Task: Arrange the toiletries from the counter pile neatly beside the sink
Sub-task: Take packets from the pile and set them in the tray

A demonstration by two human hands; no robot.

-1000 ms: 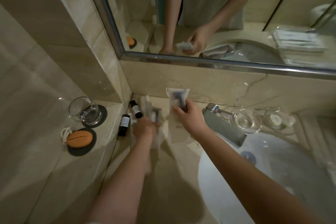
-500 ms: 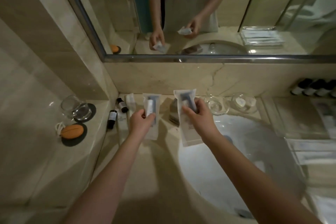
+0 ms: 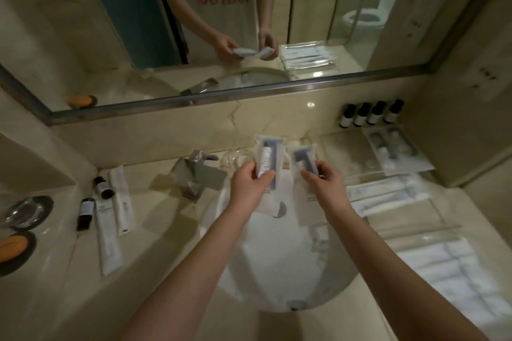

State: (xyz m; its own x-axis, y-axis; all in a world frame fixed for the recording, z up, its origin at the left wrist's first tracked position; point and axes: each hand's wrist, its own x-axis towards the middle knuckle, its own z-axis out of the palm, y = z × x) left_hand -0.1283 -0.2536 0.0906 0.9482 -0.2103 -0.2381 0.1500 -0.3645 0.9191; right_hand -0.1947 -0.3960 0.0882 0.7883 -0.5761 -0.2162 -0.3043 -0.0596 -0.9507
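My left hand [image 3: 250,185] grips a clear packet with a razor and a small tube [image 3: 268,156], held over the white sink [image 3: 277,266]. My right hand [image 3: 325,184] holds a second razor packet [image 3: 303,159] just to its right. Left of the sink lie two long white packets [image 3: 122,196] and two small dark bottles [image 3: 86,212] on the counter. On the counter to the right sit more sealed packets [image 3: 396,151] on a clear tray [image 3: 346,152], and a row of dark bottles [image 3: 370,115] against the wall.
A square metal tap [image 3: 198,174] stands behind the basin, next to a glass dish [image 3: 235,159]. An orange soap on a dark coaster [image 3: 13,249] and a glass [image 3: 25,213] sit on the left ledge. Folded white towels [image 3: 448,271] lie at the right.
Both hands have carried their packets rightward, from beside the tap to over the sink's back edge. My view has swung right, revealing the tray, bottles and towels.
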